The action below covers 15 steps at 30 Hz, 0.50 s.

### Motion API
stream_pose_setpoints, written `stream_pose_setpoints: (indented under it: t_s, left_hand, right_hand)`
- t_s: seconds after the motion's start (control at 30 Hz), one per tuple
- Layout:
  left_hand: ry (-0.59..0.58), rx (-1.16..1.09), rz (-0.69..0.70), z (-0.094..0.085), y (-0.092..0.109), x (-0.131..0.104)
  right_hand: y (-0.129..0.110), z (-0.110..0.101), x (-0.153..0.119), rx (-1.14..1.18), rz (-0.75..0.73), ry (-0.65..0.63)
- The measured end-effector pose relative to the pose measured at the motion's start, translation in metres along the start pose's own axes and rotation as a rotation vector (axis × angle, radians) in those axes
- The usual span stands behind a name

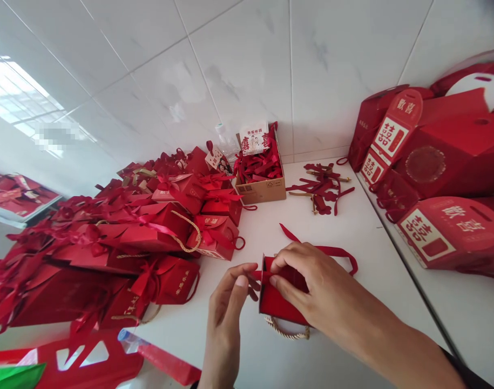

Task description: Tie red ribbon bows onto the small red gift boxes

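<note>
Head view: right hand [313, 281] pinches smooth ribbon [264, 275] at rope-handled box [285, 303]; left hand's [228, 300] grip unclear.

A pale tiled wall [247, 70] behind — large red boxes [453, 156] at right, red openwork plastic [119, 364] at lower left

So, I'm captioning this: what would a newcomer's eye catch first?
Probably the heap of red boxes and bows filling the left. Next, perhaps, the left hand and right hand at a red box with a rope handle, low in the centre, then the large red boxes at right.
</note>
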<state>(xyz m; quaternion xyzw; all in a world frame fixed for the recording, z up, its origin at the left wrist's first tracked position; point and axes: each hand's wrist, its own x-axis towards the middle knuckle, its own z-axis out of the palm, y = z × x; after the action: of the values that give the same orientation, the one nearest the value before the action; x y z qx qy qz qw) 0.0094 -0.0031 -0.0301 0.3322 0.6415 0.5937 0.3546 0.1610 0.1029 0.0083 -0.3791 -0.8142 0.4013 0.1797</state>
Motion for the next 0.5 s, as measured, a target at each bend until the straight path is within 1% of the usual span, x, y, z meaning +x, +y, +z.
stream_pose_setpoints:
  t_s: [0.13,0.23,0.3,0.37,0.43,0.5]
  left_hand:
    - [-0.018,0.04,0.012,0.006,0.007,0.009]
    - [0.036,-0.027,0.009,0.007,0.011,0.013]
    - [0.114,-0.102,-0.004,0.004,0.014,0.013]
    - [0.231,-0.141,0.011,-0.002,0.016,0.011]
    - [0.362,-0.161,0.03,-0.012,0.016,0.007]
    - [0.46,-0.177,0.018,-0.025,0.013,0.003]
  right_hand:
    - [0.001,0.001,0.0,-0.02,-0.023,0.003]
    - [0.006,-0.001,-0.002,-0.092,-0.064,-0.005]
    - [0.009,-0.004,-0.002,-0.16,-0.071,-0.015]
    - [0.013,-0.007,-0.002,-0.21,-0.053,-0.035]
    - [0.015,-0.01,-0.001,-0.239,-0.015,-0.064]
    - [0.016,-0.012,0.0,-0.255,0.029,-0.09]
